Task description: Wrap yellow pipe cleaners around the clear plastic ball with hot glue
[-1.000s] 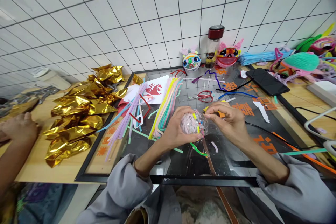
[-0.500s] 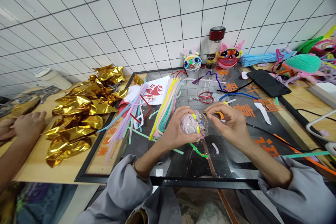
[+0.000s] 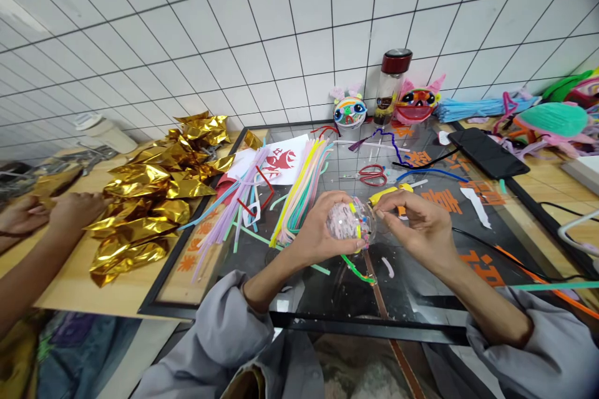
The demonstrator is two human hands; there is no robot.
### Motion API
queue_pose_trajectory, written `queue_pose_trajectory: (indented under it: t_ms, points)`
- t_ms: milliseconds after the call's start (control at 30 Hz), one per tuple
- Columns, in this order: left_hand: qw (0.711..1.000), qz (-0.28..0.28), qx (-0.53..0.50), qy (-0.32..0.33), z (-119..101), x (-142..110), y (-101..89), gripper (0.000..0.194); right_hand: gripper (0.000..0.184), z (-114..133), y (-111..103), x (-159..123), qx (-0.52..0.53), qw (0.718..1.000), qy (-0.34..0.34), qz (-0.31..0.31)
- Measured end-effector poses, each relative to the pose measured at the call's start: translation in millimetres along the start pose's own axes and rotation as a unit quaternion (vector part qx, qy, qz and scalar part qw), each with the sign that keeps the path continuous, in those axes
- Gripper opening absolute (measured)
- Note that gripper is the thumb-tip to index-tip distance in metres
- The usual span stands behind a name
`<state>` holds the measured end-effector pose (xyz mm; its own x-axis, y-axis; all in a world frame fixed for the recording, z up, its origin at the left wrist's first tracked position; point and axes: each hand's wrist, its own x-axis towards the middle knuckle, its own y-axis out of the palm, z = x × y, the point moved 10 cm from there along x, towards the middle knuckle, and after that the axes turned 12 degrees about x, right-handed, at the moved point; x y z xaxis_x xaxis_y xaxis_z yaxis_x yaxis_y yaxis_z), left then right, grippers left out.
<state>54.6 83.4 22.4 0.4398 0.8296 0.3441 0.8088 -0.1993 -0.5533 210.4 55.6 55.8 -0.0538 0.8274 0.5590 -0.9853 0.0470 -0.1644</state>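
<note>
My left hand (image 3: 322, 224) is wrapped round a clear round ball (image 3: 344, 222) with pale filling and small yellow, blue and red pieces along its right side. Thumb and fingertips of my right hand (image 3: 416, 224) are pinched together close to the ball's right edge. Whatever they pinch is too small to make out. Just behind those fingers lies a yellow tool that looks like a glue gun (image 3: 387, 194), partly hidden by the hand. A green fuzzy strip (image 3: 358, 269) shows below the ball; I cannot tell whether it is attached.
Pastel pipe cleaners (image 3: 299, 199) lie left of centre, near crumpled gold foil (image 3: 140, 193). Red scissors (image 3: 372, 174), a phone (image 3: 489, 153) and a bottle (image 3: 388, 87) are farther back, with decorated balls (image 3: 350, 112) by the wall. Another person's hands (image 3: 75, 209) rest at far left.
The view has shifted, so the table's things sit farther right. My right fingertips are slightly lower against the ball, and more of the yellow tool shows. My left hand keeps its hold.
</note>
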Motion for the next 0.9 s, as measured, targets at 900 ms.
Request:
queue_pose_trajectory:
  t_ms: [900]
  points:
    - [0.997,-0.077,-0.002,-0.008,-6,4,-21.7,0.061,0.029,-76,109,168,-0.325,0.901,-0.018,0.288]
